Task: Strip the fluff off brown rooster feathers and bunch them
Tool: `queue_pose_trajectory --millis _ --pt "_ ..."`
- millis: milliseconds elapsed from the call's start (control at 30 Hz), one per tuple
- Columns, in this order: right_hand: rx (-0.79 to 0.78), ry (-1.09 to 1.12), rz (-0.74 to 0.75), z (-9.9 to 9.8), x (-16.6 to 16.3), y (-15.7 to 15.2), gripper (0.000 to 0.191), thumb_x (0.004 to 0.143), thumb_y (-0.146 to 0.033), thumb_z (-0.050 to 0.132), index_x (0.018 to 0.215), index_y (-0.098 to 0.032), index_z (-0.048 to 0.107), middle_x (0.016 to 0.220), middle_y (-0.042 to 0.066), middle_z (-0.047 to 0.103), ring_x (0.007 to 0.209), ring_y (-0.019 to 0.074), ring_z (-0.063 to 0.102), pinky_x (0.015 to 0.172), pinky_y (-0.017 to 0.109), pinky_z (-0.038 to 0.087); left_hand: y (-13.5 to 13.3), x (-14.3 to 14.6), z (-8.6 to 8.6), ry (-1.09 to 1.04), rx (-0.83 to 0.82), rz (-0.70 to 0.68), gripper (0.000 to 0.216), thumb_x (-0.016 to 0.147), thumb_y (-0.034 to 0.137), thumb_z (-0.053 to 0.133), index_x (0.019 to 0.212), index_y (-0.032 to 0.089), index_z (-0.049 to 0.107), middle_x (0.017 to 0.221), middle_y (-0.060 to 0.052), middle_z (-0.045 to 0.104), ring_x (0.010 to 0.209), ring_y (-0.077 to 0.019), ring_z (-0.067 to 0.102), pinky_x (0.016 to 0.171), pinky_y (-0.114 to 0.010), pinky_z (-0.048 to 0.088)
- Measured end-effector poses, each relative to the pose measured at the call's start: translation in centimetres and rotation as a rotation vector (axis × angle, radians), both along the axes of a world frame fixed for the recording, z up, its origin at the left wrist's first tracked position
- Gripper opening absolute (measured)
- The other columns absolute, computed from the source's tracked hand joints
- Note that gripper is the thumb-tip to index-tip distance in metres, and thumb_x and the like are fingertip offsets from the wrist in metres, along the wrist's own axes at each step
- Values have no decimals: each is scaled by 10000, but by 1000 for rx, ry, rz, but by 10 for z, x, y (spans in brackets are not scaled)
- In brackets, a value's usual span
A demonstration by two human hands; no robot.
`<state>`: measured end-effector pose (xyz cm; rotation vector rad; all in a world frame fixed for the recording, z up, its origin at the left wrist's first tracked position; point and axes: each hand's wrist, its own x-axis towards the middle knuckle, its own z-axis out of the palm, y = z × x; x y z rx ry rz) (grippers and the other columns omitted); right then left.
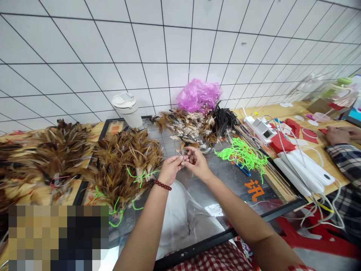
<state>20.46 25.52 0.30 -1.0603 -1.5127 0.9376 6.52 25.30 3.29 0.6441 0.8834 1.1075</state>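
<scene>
left of the green strings (241, 153), a feather tuft (182, 148) is pinched by left hand (172, 166) and right hand (198, 162), fingers nearly closed, prob super light, bendy, best held low

Dark red bead bracelet (162, 184) on left wrist (166, 179), centre frame. Forearms (146, 226) bare. Red-and-white checked clothing (208, 259), bottom centre.

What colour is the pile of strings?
The strings are bright green, seen in the head view.
</scene>
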Motion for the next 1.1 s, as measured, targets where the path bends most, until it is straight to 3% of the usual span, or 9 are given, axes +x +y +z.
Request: queue_pose_trajectory --millis 167,300,400,567,733,900,1100 --pt "-32 33 -25 1 1 2 547 695 -328 734 1198 -254 530 1007 25 509 567 67 424 557 231 414 -2 1 2 20 25 -8 336 529 343 830 692 91 677 771 -97 706 742 -150 650 774 -316 519" --pt "-25 49 50 12 5 1 296 742 -395 690 970 -208 661 867 30 549 695 125 497 662 264 441 -3 0 3 92 36 -14 319 558 369 802 691 114 664 621 -31 650 556 -103 590 571 -247 510" --pt "-84 99 108 17 8 -1 270 775 -463 641 804 -197 682 723 12 569 751 156 542 728 294 452 -5 1 3 255 94 -157 277 619 369 747 599 122 624 520 -11 589 428 -80 511 426 -205 430" --pt "-292 291 136 15 8 0 330 681 -480 722 809 -179 680 645 -11 615 573 121 537 590 266 453 -7 5 2 432 167 -270 241 655 332 696 553 134 604 462 0 555 383 -70 476 387 -181 392" --pt "-303 325 131 14 13 5 300 646 -444 758 703 -166 661 575 -26 582 500 87 469 515 230 396 -7 3 3 374 142 -242 223 638 346 705 639 131 645 502 1 570 396 -74 479 391 -195 406" --pt "-268 307 173 12 17 5 298 704 -433 719 649 -156 625 530 -39 531 459 62 383 466 210 299 -7 2 4 367 141 -228 238 645 358 696 644 125 642 512 0 567 407 -74 479 396 -198 404" --pt "-280 280 314 17 18 2 224 718 -372 718 744 -162 645 628 -18 599 558 92 493 553 221 372 -5 2 1 373 137 -260 262 632 364 697 576 129 596 495 -1 554 395 -75 471 378 -200 391"
